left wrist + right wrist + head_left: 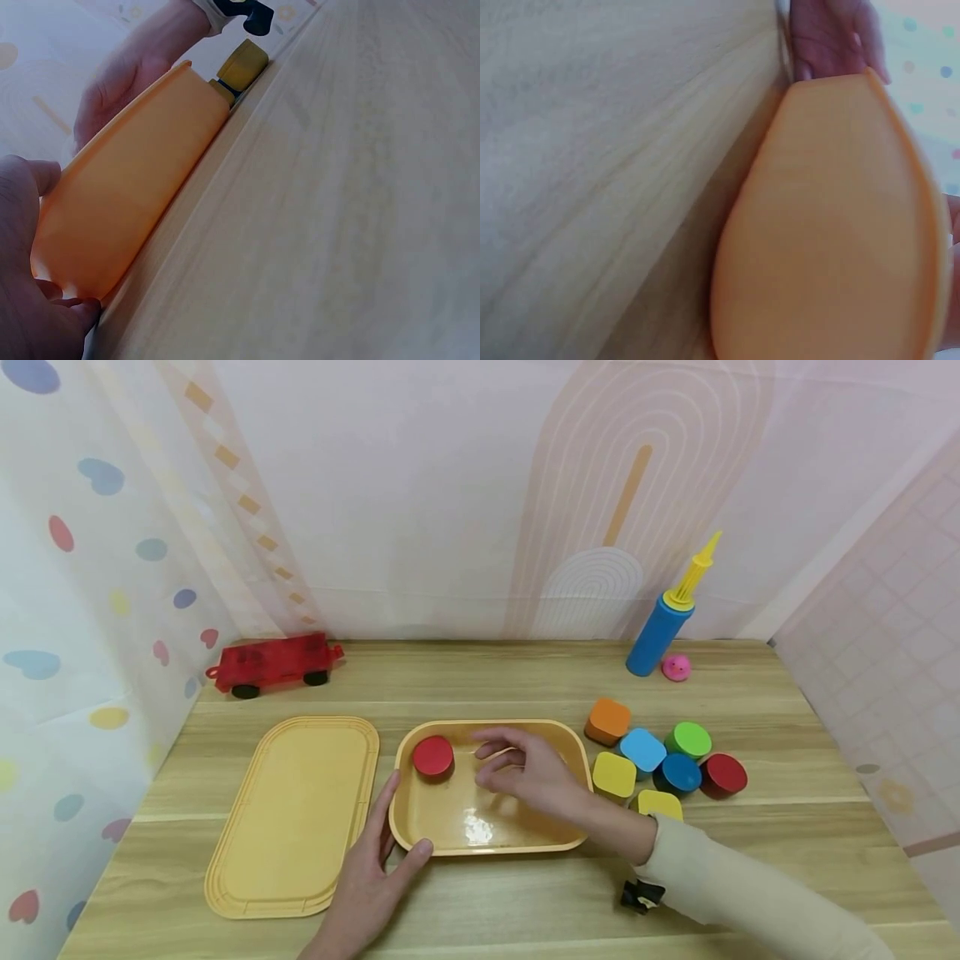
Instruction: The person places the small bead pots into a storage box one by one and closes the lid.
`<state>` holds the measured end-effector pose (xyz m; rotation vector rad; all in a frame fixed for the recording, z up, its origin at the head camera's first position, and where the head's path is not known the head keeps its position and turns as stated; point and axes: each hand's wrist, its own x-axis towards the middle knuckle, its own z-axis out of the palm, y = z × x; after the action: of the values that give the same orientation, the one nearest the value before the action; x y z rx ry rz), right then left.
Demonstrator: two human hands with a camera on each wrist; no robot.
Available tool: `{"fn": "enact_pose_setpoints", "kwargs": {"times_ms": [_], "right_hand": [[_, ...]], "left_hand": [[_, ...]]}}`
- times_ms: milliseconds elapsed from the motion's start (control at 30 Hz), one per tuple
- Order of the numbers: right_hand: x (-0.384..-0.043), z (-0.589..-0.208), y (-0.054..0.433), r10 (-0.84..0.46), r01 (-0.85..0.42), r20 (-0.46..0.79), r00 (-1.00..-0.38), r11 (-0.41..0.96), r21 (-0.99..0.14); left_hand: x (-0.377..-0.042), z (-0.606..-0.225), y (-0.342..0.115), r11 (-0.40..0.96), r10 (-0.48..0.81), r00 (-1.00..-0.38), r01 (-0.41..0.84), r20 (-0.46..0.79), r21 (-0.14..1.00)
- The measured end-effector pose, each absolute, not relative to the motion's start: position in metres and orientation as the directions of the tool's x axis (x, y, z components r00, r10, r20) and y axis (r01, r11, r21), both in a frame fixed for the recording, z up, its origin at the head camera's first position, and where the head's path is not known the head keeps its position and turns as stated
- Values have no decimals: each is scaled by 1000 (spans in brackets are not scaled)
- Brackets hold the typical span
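Note:
A shallow yellow-orange plastic box [491, 850] sits on the wooden table. Inside it, near the far left corner, lies a round red block [433, 756]. My left hand [371, 868] holds the box's near left corner, thumb at the front rim and fingers along the left side. In the left wrist view, the left hand [26, 247] wraps that corner of the box [131, 187]. My right hand [528, 772] hovers over the box's middle, fingers loosely bent, with nothing visible between them. From the right wrist view, the box's outer wall [825, 225] hides most of this hand.
Right of the box cluster several blocks, among them orange [609, 721], light blue [642, 750], green [688, 740] and dark red [723, 775]. A flat yellow lid [296, 818] lies left. Behind are a red toy wagon [273, 664], blue-yellow pump [660, 631] and pink toy [677, 667].

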<state>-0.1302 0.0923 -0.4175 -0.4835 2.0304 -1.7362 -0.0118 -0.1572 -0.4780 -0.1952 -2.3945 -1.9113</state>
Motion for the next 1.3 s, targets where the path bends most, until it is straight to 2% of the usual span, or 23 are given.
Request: {"fn": "enact_pose_setpoints", "kwargs": {"times_ms": [333, 800, 1300], "right_hand": [[-123, -403, 113, -499, -96, -8, -867, 183, -978], [-106, -398, 143, -446, -119, 51, -894, 126, -985], [-100, -406, 188, -387, -268, 222, -895, 69, -961]], "left_hand": [[-10, -477, -157, 217, 45, -992, 128, 121, 968], [-10, -477, -157, 226, 40, -993, 118, 112, 967], [-10, -476, -156, 230, 38, -991, 132, 127, 964]]}}
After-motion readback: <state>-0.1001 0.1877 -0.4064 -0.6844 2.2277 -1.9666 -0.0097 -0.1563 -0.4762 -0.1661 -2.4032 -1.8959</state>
